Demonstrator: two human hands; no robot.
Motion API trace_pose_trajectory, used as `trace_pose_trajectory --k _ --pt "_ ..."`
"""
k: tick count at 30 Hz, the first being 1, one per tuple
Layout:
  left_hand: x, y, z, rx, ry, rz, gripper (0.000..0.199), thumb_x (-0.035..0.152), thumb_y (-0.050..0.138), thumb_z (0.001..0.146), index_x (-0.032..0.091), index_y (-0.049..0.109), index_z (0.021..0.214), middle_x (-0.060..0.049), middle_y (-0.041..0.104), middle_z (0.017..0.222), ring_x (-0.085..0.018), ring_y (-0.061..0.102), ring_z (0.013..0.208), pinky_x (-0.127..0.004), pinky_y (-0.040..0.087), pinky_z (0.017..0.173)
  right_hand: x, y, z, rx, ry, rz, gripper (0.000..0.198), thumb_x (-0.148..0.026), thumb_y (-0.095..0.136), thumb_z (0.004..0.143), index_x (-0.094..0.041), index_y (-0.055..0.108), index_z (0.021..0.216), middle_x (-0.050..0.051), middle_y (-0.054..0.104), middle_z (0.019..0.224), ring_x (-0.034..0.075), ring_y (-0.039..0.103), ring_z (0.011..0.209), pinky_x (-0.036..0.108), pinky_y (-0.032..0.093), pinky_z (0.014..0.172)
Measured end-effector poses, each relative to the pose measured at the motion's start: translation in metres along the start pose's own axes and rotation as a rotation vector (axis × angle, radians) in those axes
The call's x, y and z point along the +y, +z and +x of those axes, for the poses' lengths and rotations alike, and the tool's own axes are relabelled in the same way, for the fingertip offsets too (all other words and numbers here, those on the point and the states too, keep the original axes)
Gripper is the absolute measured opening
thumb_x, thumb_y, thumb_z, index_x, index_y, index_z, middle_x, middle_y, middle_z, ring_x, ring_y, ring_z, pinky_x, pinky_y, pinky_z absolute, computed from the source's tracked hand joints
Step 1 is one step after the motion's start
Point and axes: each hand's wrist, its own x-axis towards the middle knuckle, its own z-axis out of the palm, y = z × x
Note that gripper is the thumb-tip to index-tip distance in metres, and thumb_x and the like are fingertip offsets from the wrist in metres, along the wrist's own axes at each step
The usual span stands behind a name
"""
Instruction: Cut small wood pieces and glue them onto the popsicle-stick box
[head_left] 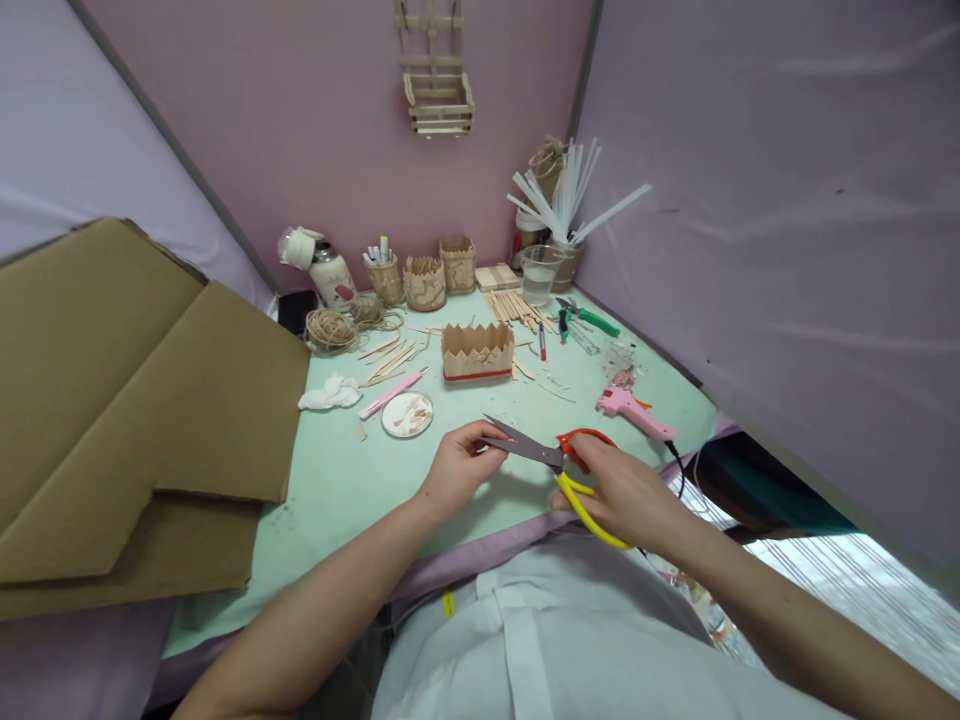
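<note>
Scissors [537, 450] with one red and one yellow handle are in my right hand [626, 490], their grey blades parted and pointing left. My left hand [463, 462] is closed in a pinch at the blade tips; whatever lies between its fingers is too small or hidden to make out. Beyond the hands stands a small wooden box [478, 358] with a zigzag top edge and a red line along its base. Left of it, a round white dish [407, 414] holds small wood scraps, next to a pink craft knife [394, 393].
A pink glue gun [636, 412] lies at the right with its cord over the edge. Green-handled pliers [596, 320], a water cup [538, 275], wooden sticks [517, 307] and twine [330, 330] sit farther back. Large cardboard [217, 400] covers the left side.
</note>
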Motion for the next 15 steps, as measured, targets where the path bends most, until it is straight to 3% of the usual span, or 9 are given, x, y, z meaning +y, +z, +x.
trace_pose_trajectory --k 15 --pt "-0.0033 0.0015 0.0002 0.017 -0.029 -0.049 0.014 0.012 0.057 0.063 0.016 0.066 0.072 0.0 0.064 0.073 -0.009 0.051 0.06 -0.022 0.039 0.057 -0.0038 -0.0039 -0.0019 -0.069 0.056 -0.052 0.031 -0.05 0.051 0.078 -0.022 0.045 0.088 0.003 0.061 0.073 0.018 0.054 0.058 0.025 0.024 0.048"
